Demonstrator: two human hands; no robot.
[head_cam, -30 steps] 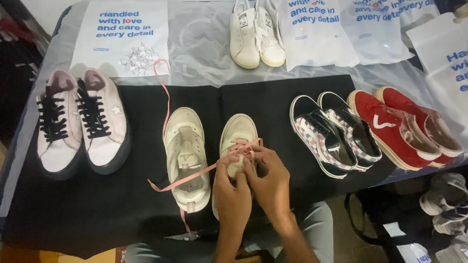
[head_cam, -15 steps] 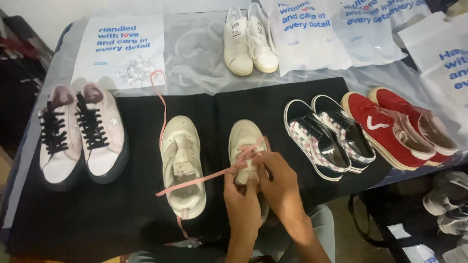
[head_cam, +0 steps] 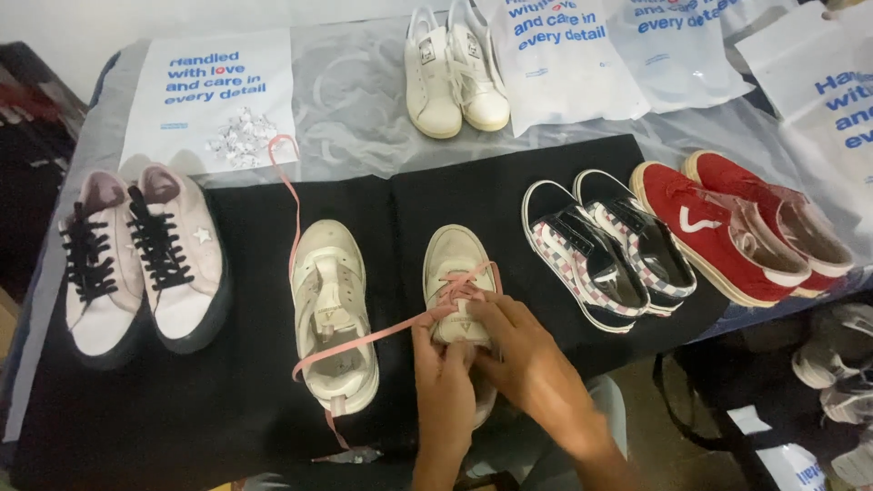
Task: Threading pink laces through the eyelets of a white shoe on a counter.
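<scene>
A cream sneaker (head_cam: 452, 257) lies toe-away on a black cloth (head_cam: 245, 382), partly laced with a pink lace (head_cam: 364, 335). My left hand (head_cam: 443, 377) and my right hand (head_cam: 523, 350) meet over its tongue, fingers pinched on the lace. The lace's free end trails left across the matching unlaced cream sneaker (head_cam: 332, 314). A second pink lace (head_cam: 286, 186) runs up from that shoe toward the back.
Pink sneakers with black laces (head_cam: 136, 259) sit at left, checkered slip-ons (head_cam: 605, 250) and red sneakers (head_cam: 737, 227) at right, white sneakers (head_cam: 455, 73) at the back. White printed bags (head_cam: 564, 55) and clear plastic cover the far table. More shoes lie on the floor at right (head_cam: 841, 364).
The view has shifted slightly. My hands have stayed on the right cream sneaker, working the pink lace; its free end now drapes lower across the left sneaker.
</scene>
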